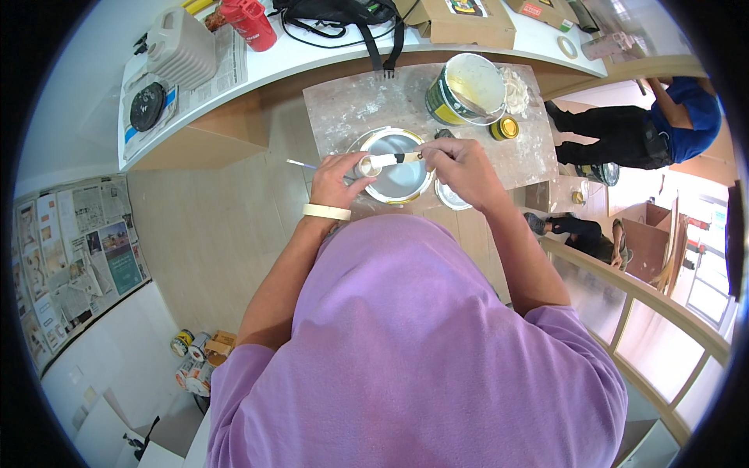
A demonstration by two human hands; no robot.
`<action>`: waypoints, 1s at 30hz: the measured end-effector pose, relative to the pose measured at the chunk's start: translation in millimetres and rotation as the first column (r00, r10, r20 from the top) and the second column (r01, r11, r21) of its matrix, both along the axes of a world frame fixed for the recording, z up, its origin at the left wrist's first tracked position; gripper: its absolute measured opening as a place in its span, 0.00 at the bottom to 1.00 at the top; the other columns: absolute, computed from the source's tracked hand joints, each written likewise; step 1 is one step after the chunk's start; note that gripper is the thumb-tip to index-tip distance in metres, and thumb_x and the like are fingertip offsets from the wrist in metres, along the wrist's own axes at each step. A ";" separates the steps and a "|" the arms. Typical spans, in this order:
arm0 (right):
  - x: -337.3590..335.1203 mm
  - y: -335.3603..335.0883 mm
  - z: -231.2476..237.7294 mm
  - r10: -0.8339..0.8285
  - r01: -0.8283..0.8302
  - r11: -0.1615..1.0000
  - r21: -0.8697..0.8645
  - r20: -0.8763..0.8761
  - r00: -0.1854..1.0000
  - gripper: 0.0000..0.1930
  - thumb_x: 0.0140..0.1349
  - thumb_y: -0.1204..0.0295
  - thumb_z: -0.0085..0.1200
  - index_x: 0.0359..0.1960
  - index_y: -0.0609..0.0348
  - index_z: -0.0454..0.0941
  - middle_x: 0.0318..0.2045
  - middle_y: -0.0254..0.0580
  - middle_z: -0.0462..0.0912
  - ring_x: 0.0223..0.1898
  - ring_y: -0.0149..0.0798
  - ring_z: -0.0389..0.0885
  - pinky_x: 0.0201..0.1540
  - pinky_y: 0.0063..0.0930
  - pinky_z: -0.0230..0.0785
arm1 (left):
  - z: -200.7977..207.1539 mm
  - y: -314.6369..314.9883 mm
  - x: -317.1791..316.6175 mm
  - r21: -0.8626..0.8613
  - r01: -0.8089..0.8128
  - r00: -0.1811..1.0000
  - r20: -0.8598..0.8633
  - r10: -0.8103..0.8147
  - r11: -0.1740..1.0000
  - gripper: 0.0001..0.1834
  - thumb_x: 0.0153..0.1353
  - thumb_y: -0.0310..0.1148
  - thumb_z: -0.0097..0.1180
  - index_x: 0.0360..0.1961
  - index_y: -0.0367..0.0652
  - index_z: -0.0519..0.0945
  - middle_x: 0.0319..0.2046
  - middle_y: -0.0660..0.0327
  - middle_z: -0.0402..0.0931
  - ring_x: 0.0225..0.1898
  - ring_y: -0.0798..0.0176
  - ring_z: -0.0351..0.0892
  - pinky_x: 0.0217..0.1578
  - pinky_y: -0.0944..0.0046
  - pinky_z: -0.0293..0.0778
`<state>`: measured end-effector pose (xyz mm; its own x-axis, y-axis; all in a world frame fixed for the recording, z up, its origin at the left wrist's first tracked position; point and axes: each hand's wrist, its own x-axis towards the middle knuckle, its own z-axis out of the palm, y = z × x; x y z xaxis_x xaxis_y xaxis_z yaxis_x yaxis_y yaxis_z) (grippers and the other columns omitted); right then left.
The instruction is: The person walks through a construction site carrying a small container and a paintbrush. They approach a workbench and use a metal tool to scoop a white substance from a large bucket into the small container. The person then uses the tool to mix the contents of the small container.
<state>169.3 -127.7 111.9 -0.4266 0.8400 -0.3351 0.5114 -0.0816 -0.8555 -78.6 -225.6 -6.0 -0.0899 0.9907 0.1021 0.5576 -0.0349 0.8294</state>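
Note:
My left hand (pixel 335 182) is closed round a small white cup (pixel 367 167), tilted so its opening shows. A thin stick with a pale tip (pixel 301 164) pokes out left of those fingers; how it is held is hidden. My right hand (pixel 462 169) pinches the handle end of a flat paintbrush (pixel 400 158), whose white end rests at the cup's rim. Both hands are over an open bucket (pixel 396 200) of pale grey paint. A cream band (pixel 326 211) circles my left wrist.
The paint-spattered board (pixel 343 105) bears a larger tilted bucket (pixel 466 88), a crumpled white cloth (pixel 515 90), a small yellow tin (pixel 505 128) and a white lid (pixel 452 196). Beyond runs a white counter (pixel 312 54) with a jerrycan (pixel 181 48). People (pixel 655 121) work at right.

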 end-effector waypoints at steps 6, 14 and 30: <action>14.3 19.8 -5.5 -0.139 0.133 0.967 -0.219 -0.010 0.990 0.16 0.69 0.67 0.57 0.45 0.69 0.89 0.31 0.39 0.86 0.28 0.29 0.78 0.34 0.28 0.72 | 0.8 -1.8 -3.8 0.014 -0.017 0.998 0.053 0.016 1.000 0.28 0.54 0.36 0.80 0.57 0.47 0.89 0.53 0.53 0.88 0.57 0.48 0.83 0.59 0.51 0.78; -12.6 23.5 -106.2 0.262 -0.448 0.856 0.257 0.532 0.806 0.12 0.65 0.71 0.57 0.41 0.68 0.89 0.41 0.61 0.90 0.42 0.59 0.91 0.44 0.51 0.82 | -0.4 -6.1 -9.8 0.051 -0.034 0.999 0.044 0.032 0.998 0.28 0.55 0.36 0.80 0.58 0.45 0.88 0.55 0.52 0.88 0.58 0.49 0.84 0.60 0.52 0.79; -46.9 30.8 -151.6 0.367 -0.471 0.878 0.088 0.507 0.780 0.14 0.67 0.70 0.54 0.41 0.69 0.90 0.40 0.64 0.90 0.42 0.57 0.92 0.45 0.52 0.82 | -6.3 -21.5 -16.1 0.051 -0.110 0.992 0.069 0.107 0.993 0.26 0.55 0.30 0.79 0.56 0.41 0.87 0.52 0.52 0.88 0.49 0.53 0.88 0.53 0.57 0.83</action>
<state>122.4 -96.9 -39.7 -0.5896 0.6837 -0.4300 0.7904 0.3790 -0.4813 -94.7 -247.0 -12.3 -0.2046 0.9679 0.1457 0.5048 -0.0232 0.8629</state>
